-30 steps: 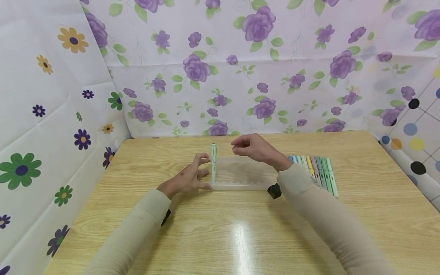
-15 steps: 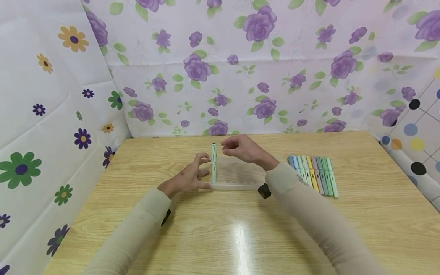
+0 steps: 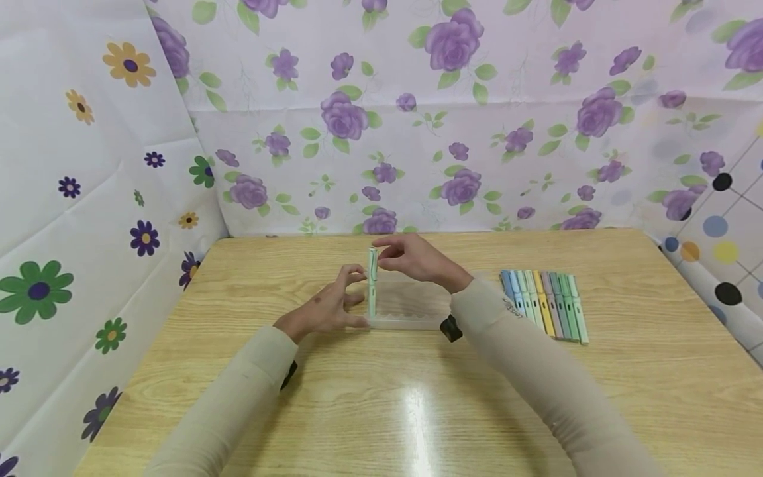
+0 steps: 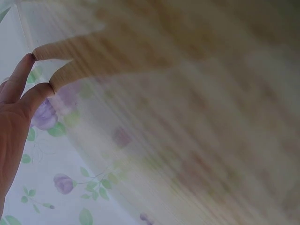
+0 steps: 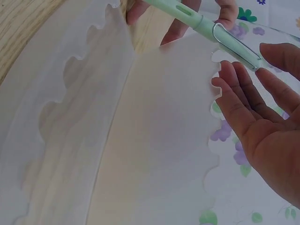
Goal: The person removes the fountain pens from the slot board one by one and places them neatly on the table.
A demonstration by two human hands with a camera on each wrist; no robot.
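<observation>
A mint-green pen (image 3: pixel 372 281) with a wire clip stands upright at the left end of a clear, scalloped pen rack (image 3: pixel 411 322). My left hand (image 3: pixel 324 308) has its fingers spread against the rack's left end. In the left wrist view, fingertips (image 4: pixel 50 88) touch its translucent panel and are mirrored in it. At the pen's cap is my right hand (image 3: pixel 414 257), with thumb and index finger slightly parted. The right wrist view shows the index fingertip (image 5: pixel 260 73) at the cap's end and the thumb tip beside it. Whether the thumb touches the pen cannot be seen.
A row of several capped pens (image 3: pixel 545 305), blue, pale green, yellow, grey and green, lies on the wooden table (image 3: pixel 357 397) right of the rack. Floral cloth (image 3: pixel 411 152) hangs behind the table, and another patterned cloth (image 3: pixel 101 218) covers the left side.
My right hand has moved left over the rack until its fingers are at the standing pen's cap. More of the pen row shows on the right. The left hand stays in place.
</observation>
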